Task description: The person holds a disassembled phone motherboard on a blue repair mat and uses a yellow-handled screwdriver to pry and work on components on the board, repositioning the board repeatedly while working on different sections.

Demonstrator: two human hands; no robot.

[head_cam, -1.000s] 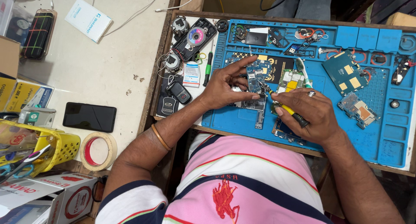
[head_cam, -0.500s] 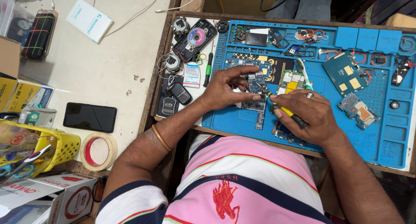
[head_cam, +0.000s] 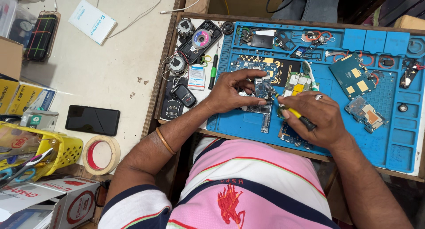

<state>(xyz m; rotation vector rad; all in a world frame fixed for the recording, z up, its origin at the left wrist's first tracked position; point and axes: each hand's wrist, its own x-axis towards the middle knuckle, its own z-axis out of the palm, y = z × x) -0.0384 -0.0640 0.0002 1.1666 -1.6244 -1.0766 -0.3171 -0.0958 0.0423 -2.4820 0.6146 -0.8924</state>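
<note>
My left hand (head_cam: 230, 94) pinches a small circuit board (head_cam: 261, 89) between thumb and fingertips, holding it just above the blue work mat (head_cam: 380, 140) on the counter — the grip is narrow and closed on the board's edges. My right hand (head_cam: 316, 118) is wrapped around a yellow-and-black screwdriver (head_cam: 294, 113), fingers curled tight on its handle, with the tip angled up and left until it meets the board near its right edge. There is a ring on one finger of that hand, and a bangle (head_cam: 164, 140) sits on my left forearm.

Around the board the mat is crowded: a green board with yellow patches (head_cam: 297, 83) lies just beside the screwdriver tip, a larger teal board (head_cam: 353, 75) sits further right, and another small board (head_cam: 366, 114) rests near my right wrist. Left of the mat, inside the wooden tray, lie a green-handled screwdriver (head_cam: 213, 72), two car key fobs (head_cam: 179, 100) and an opened phone back (head_cam: 199, 40). Well apart on the pale counter to my left are a dark phone (head_cam: 92, 120), a roll of tape (head_cam: 101, 154) and a yellow basket (head_cam: 66, 151).
</note>
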